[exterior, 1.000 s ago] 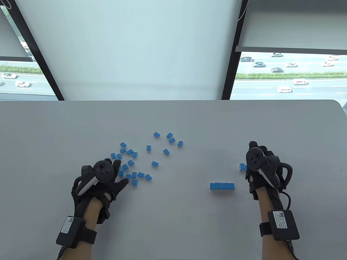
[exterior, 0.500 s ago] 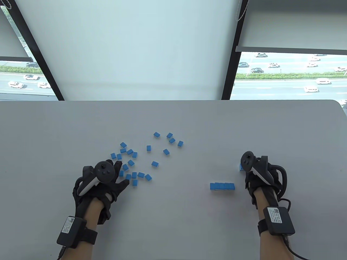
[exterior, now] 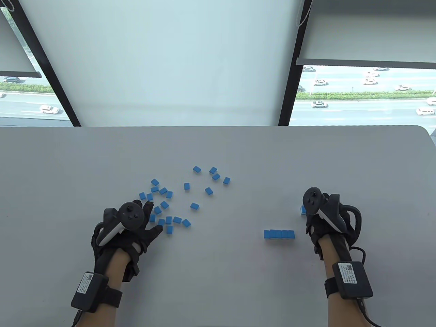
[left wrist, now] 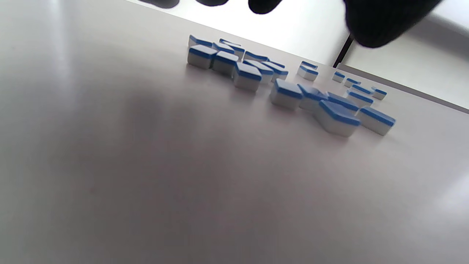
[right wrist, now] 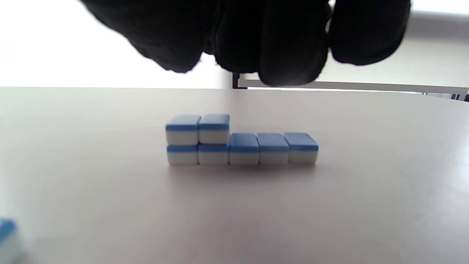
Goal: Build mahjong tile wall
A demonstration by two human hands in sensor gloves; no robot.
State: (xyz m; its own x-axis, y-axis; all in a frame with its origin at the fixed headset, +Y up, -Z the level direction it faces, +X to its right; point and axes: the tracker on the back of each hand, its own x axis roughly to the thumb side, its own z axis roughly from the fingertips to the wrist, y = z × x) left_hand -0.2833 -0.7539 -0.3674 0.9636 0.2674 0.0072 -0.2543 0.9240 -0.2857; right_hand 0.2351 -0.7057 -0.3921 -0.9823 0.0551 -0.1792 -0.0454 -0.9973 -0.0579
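The right hand's (exterior: 322,218) fingers are curled down and bunched together above the table, and nothing shows between them in the right wrist view; from above they are hidden under the tracker (exterior: 315,201) strapped to the hand's back. Just past them sits the tile wall (right wrist: 240,141) — five blue-backed, white-based tiles in a row, with two more stacked on the left end. In the table view only a sliver of it peeks out at the hand's nine o'clock, the rest covered. A separate short row (exterior: 279,234) of four or so tiles lies flat at the right hand's eight o'clock, apart from it.

The left hand (exterior: 131,228) rests palm down, fingers spread and fairly straight, its thumb tip beside the near edge of the loose tiles (exterior: 177,194) — whether it touches one is hard to say. These are scattered face down from its twelve to two o'clock on the table (exterior: 68,163).
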